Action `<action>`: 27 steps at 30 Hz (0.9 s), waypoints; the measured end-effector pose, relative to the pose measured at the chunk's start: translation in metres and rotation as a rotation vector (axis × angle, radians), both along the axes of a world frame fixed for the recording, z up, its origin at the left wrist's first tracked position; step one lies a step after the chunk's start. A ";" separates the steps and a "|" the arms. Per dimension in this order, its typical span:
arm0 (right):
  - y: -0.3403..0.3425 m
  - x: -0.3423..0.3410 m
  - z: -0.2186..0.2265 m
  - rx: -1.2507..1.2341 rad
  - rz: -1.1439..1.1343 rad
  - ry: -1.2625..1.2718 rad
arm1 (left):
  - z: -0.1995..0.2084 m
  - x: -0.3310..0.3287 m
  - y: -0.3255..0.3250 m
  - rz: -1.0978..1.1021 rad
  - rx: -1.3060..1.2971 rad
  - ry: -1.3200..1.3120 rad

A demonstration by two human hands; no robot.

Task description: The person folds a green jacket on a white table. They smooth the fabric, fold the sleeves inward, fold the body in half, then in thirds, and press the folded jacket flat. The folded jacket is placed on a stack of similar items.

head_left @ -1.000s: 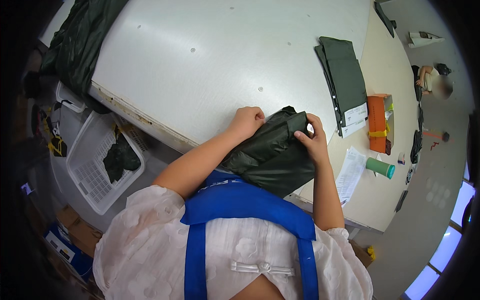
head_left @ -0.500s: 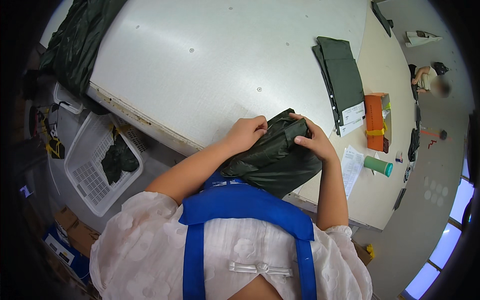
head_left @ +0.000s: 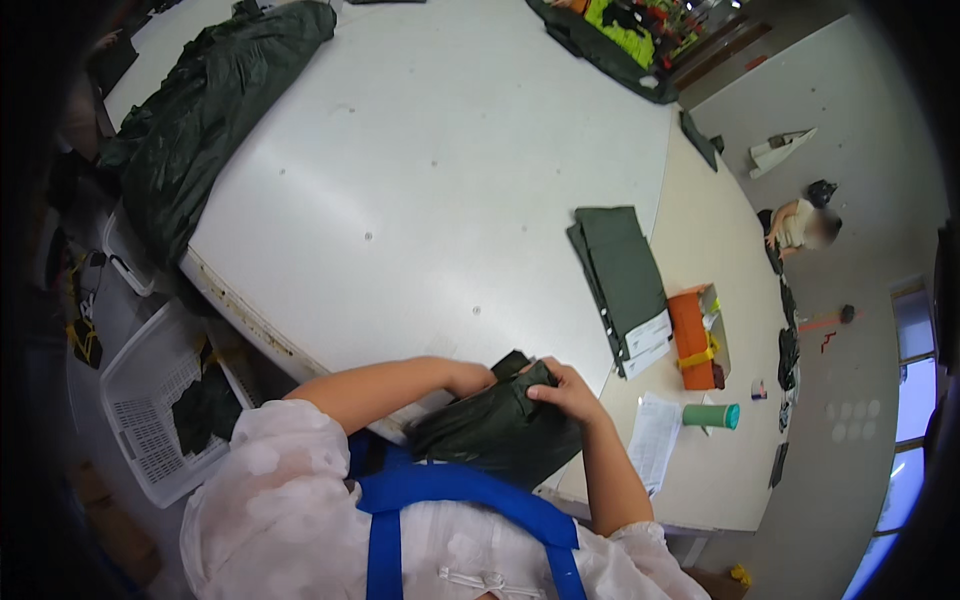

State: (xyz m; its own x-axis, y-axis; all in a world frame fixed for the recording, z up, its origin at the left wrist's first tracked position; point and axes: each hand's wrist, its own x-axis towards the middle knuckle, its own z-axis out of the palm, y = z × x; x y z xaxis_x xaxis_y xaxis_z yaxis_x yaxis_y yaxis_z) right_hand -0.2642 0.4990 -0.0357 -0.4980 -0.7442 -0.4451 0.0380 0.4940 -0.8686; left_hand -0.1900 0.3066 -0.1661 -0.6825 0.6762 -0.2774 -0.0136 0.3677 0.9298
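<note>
The blouse (head_left: 270, 465) is white, with the straps of a blue apron (head_left: 440, 484) over it. Just beyond the apron, a dark green garment (head_left: 490, 432) is bunched at the near edge of the table (head_left: 400, 290), part of it hanging toward the lap. The right hand (head_left: 568, 392) is closed on the garment's upper right edge, thumb pressed on the near face and fingers bent behind it. The left hand (head_left: 468, 378) is at the upper left of the garment, bent inward; its fingertips are hidden by the cloth, so how far it is closed, and whether it grips, I cannot tell.

Below the table on the left, a white basket (head_left: 128, 440) holds a dark cloth (head_left: 206, 412). On the table to the right are a printed sheet (head_left: 652, 445), a green cup (head_left: 708, 416) with a teal end and, a little farther, an orange box (head_left: 690, 335) with a yellow band. Left of the box lies a folded dark green stack (head_left: 618, 262), white labels (head_left: 645, 342) at its near end.

Farther off, a dark green heap (head_left: 225, 120) drapes over the table's left edge. At far right, a co-worker (head_left: 797, 225) in a pale top is near dark items.
</note>
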 end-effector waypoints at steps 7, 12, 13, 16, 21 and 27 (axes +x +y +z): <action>0.021 0.006 -0.003 0.077 -0.108 -0.047 | 0.035 0.002 0.013 0.123 -0.380 0.232; 0.030 0.001 0.004 -0.026 -0.063 -0.074 | 0.019 0.033 0.016 0.609 -0.037 0.170; 0.029 -0.001 0.005 -0.030 -0.066 -0.049 | 0.011 0.035 0.020 0.674 0.057 0.061; 0.030 -0.006 0.005 -0.004 -0.057 0.036 | 0.006 0.041 0.026 0.827 0.289 -0.238; 0.017 -0.003 -0.001 0.179 -0.011 0.339 | 0.026 0.044 0.022 1.029 0.051 0.082; -0.012 0.017 0.027 0.216 0.237 0.654 | 0.041 0.043 0.020 1.220 0.094 0.241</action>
